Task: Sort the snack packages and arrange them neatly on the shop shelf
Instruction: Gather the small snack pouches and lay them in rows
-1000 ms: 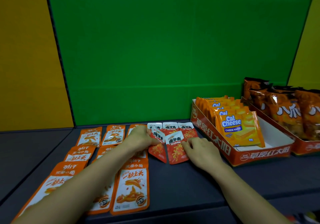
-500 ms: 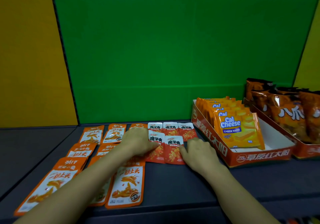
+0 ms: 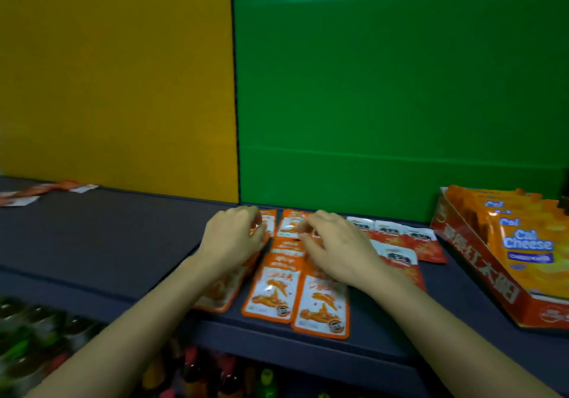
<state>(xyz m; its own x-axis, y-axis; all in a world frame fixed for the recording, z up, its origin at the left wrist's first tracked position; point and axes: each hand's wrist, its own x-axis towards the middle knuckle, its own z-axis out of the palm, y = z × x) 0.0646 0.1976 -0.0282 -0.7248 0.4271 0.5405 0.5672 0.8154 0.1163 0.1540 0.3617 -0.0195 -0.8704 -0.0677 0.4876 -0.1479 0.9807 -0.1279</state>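
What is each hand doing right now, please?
Left hand: fingers curled over the orange snack packets; grip cannot be told.
Right hand: open, resting on them.

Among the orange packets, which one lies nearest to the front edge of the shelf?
The rightmost front packet, partly hidden by the right hand; its neighbours lie further back.

L grip (image 3: 234,237) & R grip (image 3: 335,243) are resting on orange packs (image 3: 271,286) lying in rows on shelf (image 3: 107,243); blur's hiding finger hold. Red packs (image 3: 421,243) are lying just R of them, w/ Cal Cheese box (image 3: 480,274) sitting further R.
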